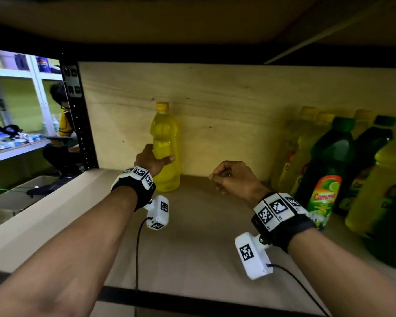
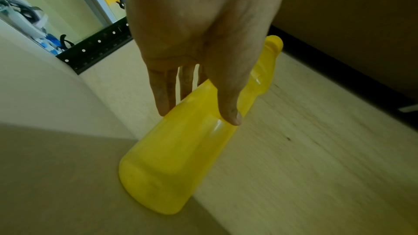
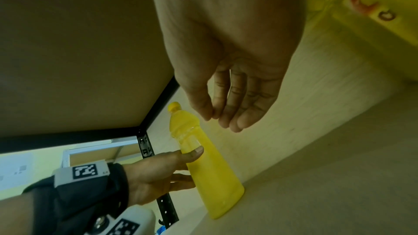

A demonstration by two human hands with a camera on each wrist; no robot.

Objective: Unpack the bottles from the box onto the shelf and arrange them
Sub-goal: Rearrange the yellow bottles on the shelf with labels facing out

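A yellow bottle (image 1: pixel 165 143) (image 2: pixel 172 158) (image 3: pixel 212 176) with a yellow cap stands upright on the shelf board (image 1: pixel 192 236), close to the plywood back panel (image 1: pixel 226 94). My left hand (image 1: pixel 157 156) (image 2: pixel 199 113) (image 3: pixel 192 167) holds its middle, thumb on the near side and fingers on the far side. My right hand (image 1: pixel 217 179) (image 3: pixel 221 121) hovers to the right of the bottle, fingers loosely curled and holding nothing. The box is out of view.
Several yellow and dark green bottles (image 1: pixel 329 168) stand packed at the shelf's right end. A black perforated post (image 1: pixel 78 115) marks the left end. The upper shelf hangs low overhead. A person (image 1: pixel 62 133) crouches beyond the post by other shelving.
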